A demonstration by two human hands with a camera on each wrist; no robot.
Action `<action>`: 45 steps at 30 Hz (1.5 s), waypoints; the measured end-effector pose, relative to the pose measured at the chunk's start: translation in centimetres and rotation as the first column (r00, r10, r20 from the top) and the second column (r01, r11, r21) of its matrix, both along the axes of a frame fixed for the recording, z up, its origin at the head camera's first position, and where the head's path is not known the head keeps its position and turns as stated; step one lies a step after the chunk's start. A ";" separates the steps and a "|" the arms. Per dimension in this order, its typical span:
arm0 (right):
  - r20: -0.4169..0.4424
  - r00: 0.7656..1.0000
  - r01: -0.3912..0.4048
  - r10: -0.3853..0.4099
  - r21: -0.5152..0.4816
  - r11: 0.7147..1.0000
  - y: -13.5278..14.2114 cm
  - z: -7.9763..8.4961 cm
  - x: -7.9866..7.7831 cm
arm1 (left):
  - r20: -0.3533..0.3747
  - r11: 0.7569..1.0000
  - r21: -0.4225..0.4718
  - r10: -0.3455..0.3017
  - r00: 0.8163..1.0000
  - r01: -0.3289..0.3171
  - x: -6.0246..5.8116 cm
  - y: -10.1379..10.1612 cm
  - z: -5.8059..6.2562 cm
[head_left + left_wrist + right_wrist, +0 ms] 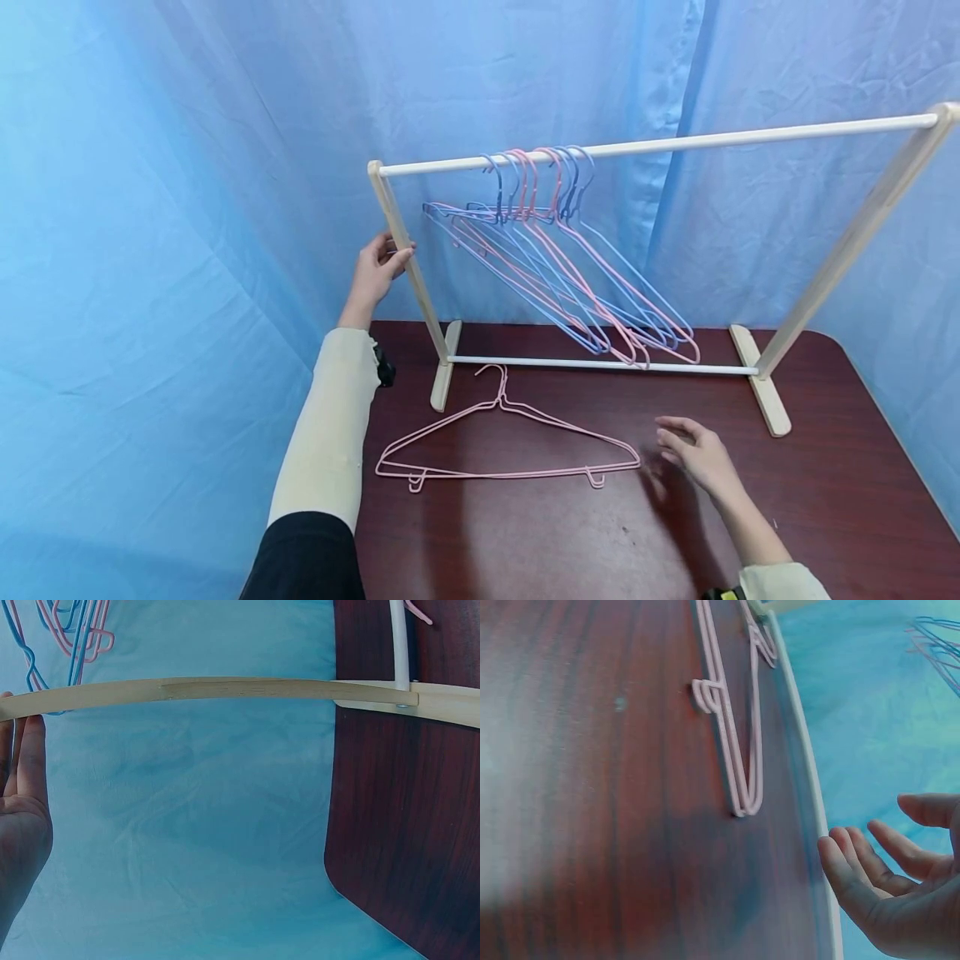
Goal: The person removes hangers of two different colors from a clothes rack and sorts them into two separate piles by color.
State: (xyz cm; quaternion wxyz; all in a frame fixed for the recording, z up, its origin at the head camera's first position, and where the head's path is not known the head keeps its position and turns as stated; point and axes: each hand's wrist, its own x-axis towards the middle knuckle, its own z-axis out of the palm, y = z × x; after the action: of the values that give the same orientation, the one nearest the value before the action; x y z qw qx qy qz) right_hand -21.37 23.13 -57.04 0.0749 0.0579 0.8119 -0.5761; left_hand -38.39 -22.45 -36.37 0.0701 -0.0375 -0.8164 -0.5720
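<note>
My left hand (377,271) grips the left upright post (423,300) of a wooden clothes rack, thumb on the near side and fingers partly hidden behind it. In the left wrist view its fingers (31,761) reach behind that post. Over the table hovers my right hand (701,460), fingers loosely bent and holding nothing. Left of it, pink clothes hangers (487,476) lie flat on the table, apparently two overlapping, hooks toward the rack. Several blue and pink hangers (521,215) hang bunched on the rack's white top rail (720,140), left of its middle.
The rack's right upright (855,242) stands on a wooden foot (761,382). A white lower bar (547,362) runs between the feet, just behind the lying hangers. Blue curtains (225,250) surround the dark red-brown table (555,550), whose right corner is rounded.
</note>
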 end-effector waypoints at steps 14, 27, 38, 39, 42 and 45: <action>-0.173 0.985 -0.037 -0.016 -0.301 0.953 2.0 3.3 -1.8 | -0.029 1.000 0.002 0.008 1.000 -0.008 -2.2 -1.3 -2.4; -0.326 0.940 -0.093 -0.097 -0.521 0.849 2.1 6.6 -3.9 | -0.019 1.000 0.004 -0.008 1.000 0.008 -1.2 -0.8 -1.3; -0.330 0.942 -0.195 -0.062 -0.688 0.699 2.0 9.5 -5.4 | -0.030 1.000 -0.005 0.018 0.999 -0.018 -2.4 -1.3 -2.6; -0.319 0.946 -0.197 -0.051 -0.696 0.690 2.0 9.7 -5.5 | -0.033 1.000 -0.005 0.017 0.999 -0.017 -2.5 -1.3 -2.6; -0.300 0.952 -0.185 -0.051 -0.705 0.685 1.9 10.1 -5.6 | -0.041 1.000 -0.006 0.011 0.999 -0.012 -2.4 -1.3 -2.6; -0.283 0.955 -0.150 -0.084 -0.710 0.688 1.7 10.4 -5.5 | -0.038 1.000 -0.006 0.007 0.999 -0.007 -2.4 -1.2 -2.5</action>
State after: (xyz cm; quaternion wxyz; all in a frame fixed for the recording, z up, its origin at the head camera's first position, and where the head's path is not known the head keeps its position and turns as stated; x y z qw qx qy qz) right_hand -26.91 24.85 -46.68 -0.0193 -0.0771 0.5207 -0.8500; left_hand -40.76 -23.69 -38.90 0.0875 -0.0457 -0.8168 -0.5684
